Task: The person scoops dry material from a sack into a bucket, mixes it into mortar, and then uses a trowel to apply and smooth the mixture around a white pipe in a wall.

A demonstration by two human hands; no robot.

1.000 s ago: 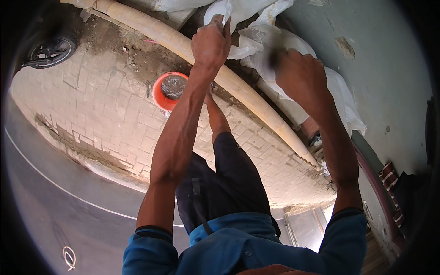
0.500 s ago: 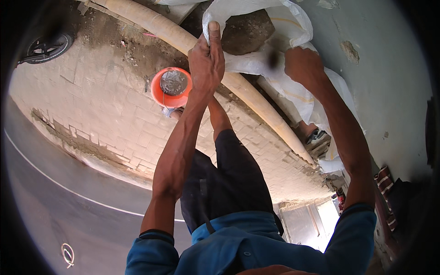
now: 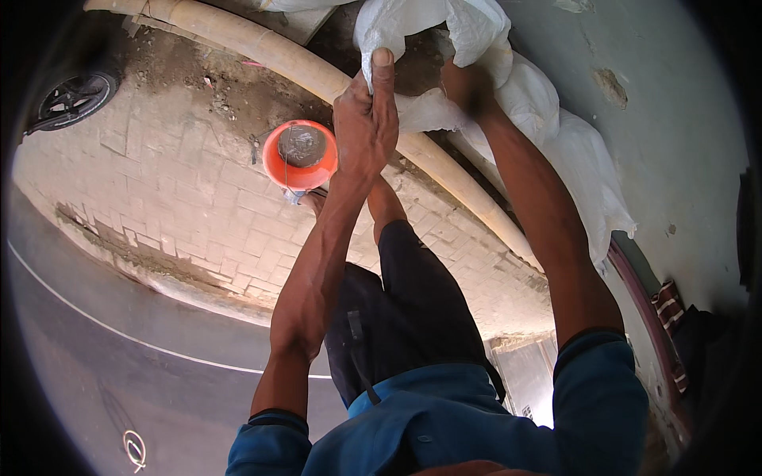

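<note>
A white woven sack (image 3: 530, 99) stands beyond the long round pole, against the wall side. My left hand (image 3: 365, 127) is closed on the sack's left rim, thumb pointing up along the cloth. At the other side of the mouth, my right hand (image 3: 468, 89) is closed and grips the sack's rim; a dark smudge covers part of its fingers. Between the two hands shows brown, earth-like material (image 3: 422, 63), partly hidden by the folded cloth. An orange bucket (image 3: 324, 173) with grey wet stuff inside stands left of my left forearm.
A thick tan pole (image 3: 238, 41) runs diagonally between the paved walkway (image 3: 198, 210) and the soil strip. A grey wall (image 3: 675, 135) rises at the right. A wheel (image 3: 75, 99) stands at the far left; the dark road (image 3: 103, 349) lies lower left.
My right hand has moved left and upward with the sack's rim, bringing it closer to my left hand. The sack's mouth has narrowed, so less brown material shows.
</note>
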